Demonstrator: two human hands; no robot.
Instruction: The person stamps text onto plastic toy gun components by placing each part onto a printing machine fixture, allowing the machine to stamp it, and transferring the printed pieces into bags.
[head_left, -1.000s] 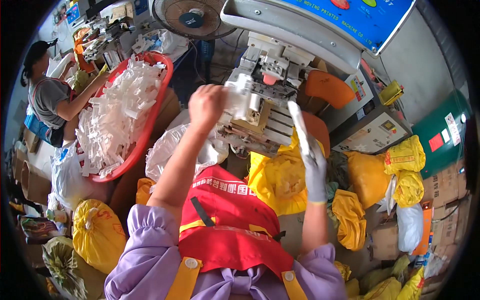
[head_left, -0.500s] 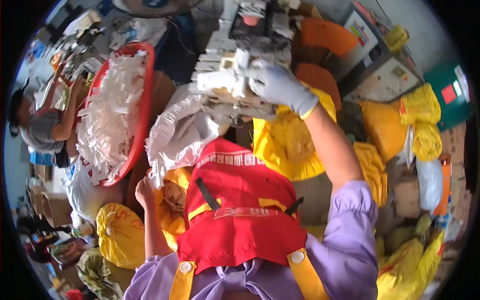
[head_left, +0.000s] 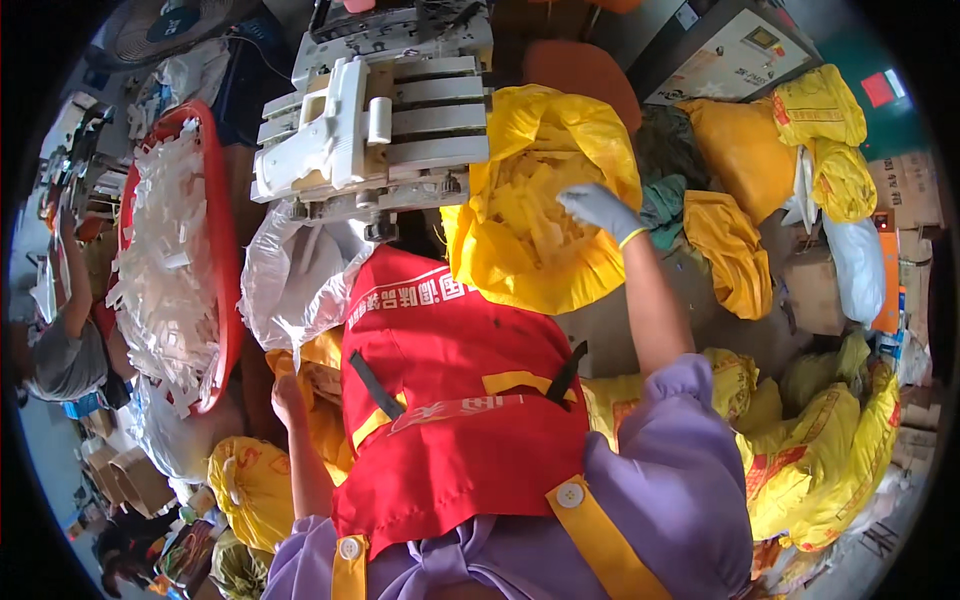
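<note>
My right hand (head_left: 603, 212), in a pale grey glove, is over the mouth of a yellow bag (head_left: 465, 245). Its fingers point into the bag, with nothing visible in them. Pale plastic pieces (head_left: 540, 200) fill the bag. My bare left hand (head_left: 288, 402) is low at my left with its fingers closed, beside an orange-yellow bag (head_left: 325, 350); what it holds cannot be made out. Ahead, a white plastic part (head_left: 340, 130) lies on the slatted metal bed of a machine (head_left: 435, 122). A translucent white bag (head_left: 290, 285) hangs below the machine's left side.
A long red tub (head_left: 228, 270) heaped with white plastic pieces stands at the left. Beyond it a person in a grey shirt (head_left: 68, 360) works. Tied yellow bags (head_left: 250, 490) lie around me. An orange chair (head_left: 585, 80) and a grey cabinet (head_left: 735, 55) stand ahead right.
My right hand has gone from the white part on the machine to the yellow bag. The view has swung right. The white piece by my left hand no longer shows clearly.
</note>
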